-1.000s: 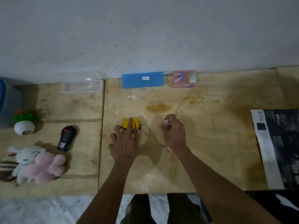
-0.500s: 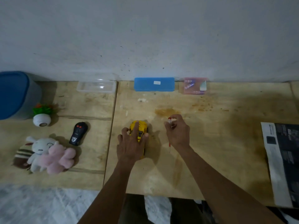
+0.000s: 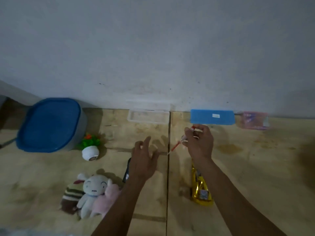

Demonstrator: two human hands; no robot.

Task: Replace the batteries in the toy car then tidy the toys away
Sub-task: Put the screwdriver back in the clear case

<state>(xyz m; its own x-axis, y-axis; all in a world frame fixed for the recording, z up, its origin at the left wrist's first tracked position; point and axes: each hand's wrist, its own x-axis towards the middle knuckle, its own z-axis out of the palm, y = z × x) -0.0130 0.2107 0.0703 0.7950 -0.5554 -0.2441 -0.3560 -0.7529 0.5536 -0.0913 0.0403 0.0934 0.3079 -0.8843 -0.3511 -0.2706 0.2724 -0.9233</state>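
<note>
Left hand (image 3: 142, 161) is now lifting off the toy car (image 3: 201, 188), fingers spread, holding nothing. Car is lying on the desk (image 3: 255, 167) under the right forearm. Right hand (image 3: 199, 143) is pinching the screwdriver (image 3: 177, 145), raised, so prob battery cover next.

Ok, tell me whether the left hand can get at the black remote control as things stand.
Probably yes: the left hand, open and holding nothing, hovers right over the black remote control, and nothing lies between them.
</note>
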